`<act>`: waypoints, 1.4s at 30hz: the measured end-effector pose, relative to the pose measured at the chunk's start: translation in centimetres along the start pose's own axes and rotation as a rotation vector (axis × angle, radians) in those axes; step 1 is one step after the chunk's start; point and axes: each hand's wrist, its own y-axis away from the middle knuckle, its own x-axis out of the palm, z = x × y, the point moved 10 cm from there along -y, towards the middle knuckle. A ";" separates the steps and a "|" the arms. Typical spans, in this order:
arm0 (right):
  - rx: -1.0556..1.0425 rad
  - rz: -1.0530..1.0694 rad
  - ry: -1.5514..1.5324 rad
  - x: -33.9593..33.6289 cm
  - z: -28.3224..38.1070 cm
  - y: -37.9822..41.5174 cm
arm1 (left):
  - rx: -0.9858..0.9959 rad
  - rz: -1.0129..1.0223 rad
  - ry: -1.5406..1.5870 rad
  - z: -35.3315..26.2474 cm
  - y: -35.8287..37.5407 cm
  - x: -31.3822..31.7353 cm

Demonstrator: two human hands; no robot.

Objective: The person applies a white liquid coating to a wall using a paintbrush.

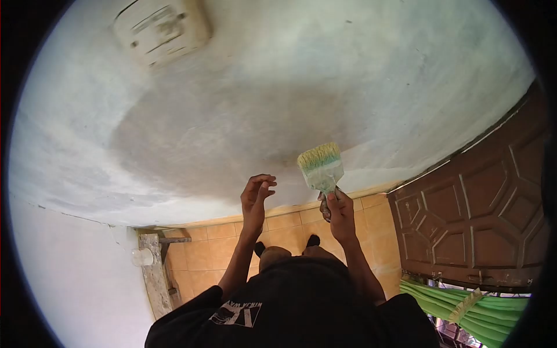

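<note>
My right hand (337,212) is wrapped round the handle of a wide paintbrush (322,168). Its yellowish bristles point up toward the wall, and pale paint smears cover its body. To the left of the brush, my left hand (255,197) is raised with loosely bent fingers, a little apart, and nothing visible in it. Both hands are in front of a pale, blotchy wall (383,75). A large darker patch (226,133) spreads across the middle of that wall.
A boxy, blurred wall fixture (162,29) is at upper left. On the left, a worn wooden bench (154,278) carries a clear container (142,257). A brown panelled door (470,203) and green curtain (464,307) are at right. Orange tiles (226,246) cover the floor.
</note>
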 end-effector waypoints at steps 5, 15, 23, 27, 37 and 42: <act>0.005 -0.037 -0.029 -3.6 0.0 0.0 | -0.010 -0.062 0.002 1.0 0.9 1.4; 0.051 -0.035 -0.023 -4.6 -0.1 1.1 | -0.019 -0.054 0.019 0.7 2.0 3.3; 0.044 -0.055 0.061 -4.5 1.2 2.4 | -0.084 0.003 0.045 2.4 1.8 3.8; 0.061 -0.108 0.021 -5.2 0.4 2.9 | -0.076 0.134 0.026 2.3 2.5 6.3; -0.012 -0.177 -0.010 -16.9 2.4 3.3 | -0.100 0.150 0.036 5.2 4.3 16.9; -0.024 -0.247 -0.041 -25.3 5.2 1.8 | -0.066 0.095 0.051 5.3 2.9 22.4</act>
